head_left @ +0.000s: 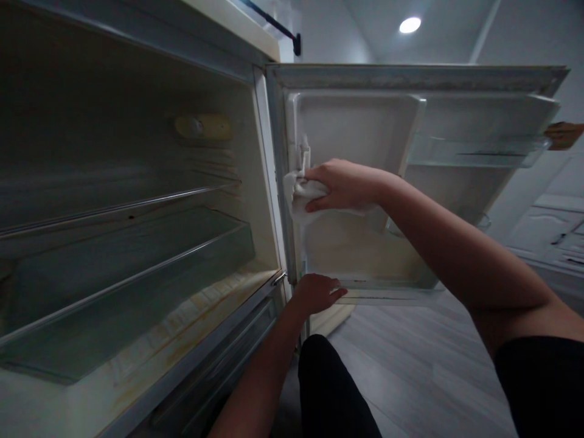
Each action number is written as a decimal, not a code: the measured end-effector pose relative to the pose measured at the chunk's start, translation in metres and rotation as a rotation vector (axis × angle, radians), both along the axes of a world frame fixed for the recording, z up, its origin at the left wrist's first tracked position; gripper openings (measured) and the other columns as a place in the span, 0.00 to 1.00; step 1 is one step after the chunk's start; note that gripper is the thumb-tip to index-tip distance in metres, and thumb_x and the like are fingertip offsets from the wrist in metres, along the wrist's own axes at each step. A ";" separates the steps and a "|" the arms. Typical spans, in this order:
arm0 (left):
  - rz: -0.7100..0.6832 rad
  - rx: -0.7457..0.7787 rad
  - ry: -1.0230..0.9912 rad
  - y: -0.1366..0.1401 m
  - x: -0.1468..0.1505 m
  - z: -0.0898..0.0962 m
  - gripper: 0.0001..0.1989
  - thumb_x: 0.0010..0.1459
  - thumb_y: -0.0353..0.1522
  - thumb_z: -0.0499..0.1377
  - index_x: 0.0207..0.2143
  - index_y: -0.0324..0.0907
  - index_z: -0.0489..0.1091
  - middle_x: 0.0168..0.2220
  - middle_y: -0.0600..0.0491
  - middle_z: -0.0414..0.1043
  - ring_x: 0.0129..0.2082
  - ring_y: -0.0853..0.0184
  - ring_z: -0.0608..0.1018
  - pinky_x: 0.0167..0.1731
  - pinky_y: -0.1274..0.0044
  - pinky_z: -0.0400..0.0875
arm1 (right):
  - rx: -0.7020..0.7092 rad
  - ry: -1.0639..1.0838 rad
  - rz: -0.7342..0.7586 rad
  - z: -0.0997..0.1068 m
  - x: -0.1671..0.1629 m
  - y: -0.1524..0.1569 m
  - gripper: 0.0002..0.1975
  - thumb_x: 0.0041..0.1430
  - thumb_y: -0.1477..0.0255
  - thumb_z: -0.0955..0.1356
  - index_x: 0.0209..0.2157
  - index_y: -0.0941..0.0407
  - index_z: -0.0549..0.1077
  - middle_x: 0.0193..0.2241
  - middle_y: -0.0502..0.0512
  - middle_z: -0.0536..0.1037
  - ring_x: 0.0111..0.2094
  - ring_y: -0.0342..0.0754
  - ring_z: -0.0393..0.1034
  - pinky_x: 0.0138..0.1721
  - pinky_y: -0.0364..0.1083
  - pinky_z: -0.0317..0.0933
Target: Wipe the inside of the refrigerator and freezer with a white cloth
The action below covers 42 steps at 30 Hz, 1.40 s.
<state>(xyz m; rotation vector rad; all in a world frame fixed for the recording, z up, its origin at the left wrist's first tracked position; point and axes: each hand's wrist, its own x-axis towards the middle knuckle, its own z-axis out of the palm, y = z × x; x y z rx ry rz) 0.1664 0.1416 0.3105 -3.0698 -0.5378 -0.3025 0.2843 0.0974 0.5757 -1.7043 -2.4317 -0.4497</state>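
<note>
From the head camera, the floor (410, 359), gray with a wood-like grain, spreads between 4 and 5 o'clock. White cabinets (542, 234) with molded panels stand at 3 o'clock, and a round ceiling light (409, 25) glows at 1 o'clock; the rest of the room is dim.

An open refrigerator compartment (262, 243) fills the 9 o'clock side, its pale walls smooth and its base streaked with yellow-brown stains. A yellowish oblong housing (203, 126) sits on the side wall at 10 o'clock. At 8 o'clock is a clear, green-tinted drawer (137, 298) with straight edges.

The refrigerator door (356, 128) stands wide open toward 3 o'clock, its off-white liner molded with raised ridges and rounded corners, framed by a grayish gasket. A transparent door shelf (474, 152) crosses it between 2 and 3 o'clock.

Near the center, the right hand (340, 182) grips a crumpled, soft white cloth (301, 198) against the liner's hinge side. At 5 o'clock, the left hand (319, 293) is at the door's low edge, fingers slightly bent; whether it grasps anything cannot be told.
</note>
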 end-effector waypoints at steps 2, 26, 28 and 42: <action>0.009 -0.006 0.004 -0.001 0.001 0.000 0.28 0.70 0.51 0.43 0.48 0.49 0.77 0.41 0.49 0.82 0.42 0.58 0.82 0.39 0.71 0.72 | 0.038 0.017 0.042 -0.001 0.004 -0.005 0.19 0.60 0.61 0.73 0.47 0.59 0.77 0.41 0.54 0.78 0.40 0.46 0.72 0.43 0.42 0.59; 0.021 -0.011 0.012 0.000 0.005 -0.004 0.29 0.70 0.52 0.42 0.50 0.48 0.76 0.43 0.49 0.82 0.43 0.57 0.82 0.40 0.69 0.72 | -0.003 0.058 -0.012 0.001 0.028 -0.021 0.22 0.66 0.57 0.66 0.52 0.57 0.76 0.44 0.58 0.80 0.44 0.51 0.73 0.45 0.44 0.60; 0.018 -0.012 0.001 0.001 0.005 -0.005 0.29 0.70 0.52 0.42 0.50 0.48 0.76 0.43 0.49 0.82 0.43 0.56 0.82 0.40 0.68 0.72 | -0.048 0.033 -0.090 0.001 0.041 -0.034 0.23 0.66 0.55 0.65 0.51 0.57 0.76 0.42 0.59 0.80 0.42 0.51 0.73 0.43 0.45 0.60; 0.025 -0.011 -0.002 -0.001 0.005 -0.004 0.29 0.69 0.52 0.42 0.50 0.49 0.76 0.41 0.50 0.82 0.42 0.56 0.82 0.39 0.68 0.73 | 0.401 -0.181 -0.386 -0.045 -0.018 -0.010 0.21 0.68 0.65 0.62 0.58 0.61 0.69 0.49 0.69 0.75 0.45 0.58 0.71 0.42 0.50 0.61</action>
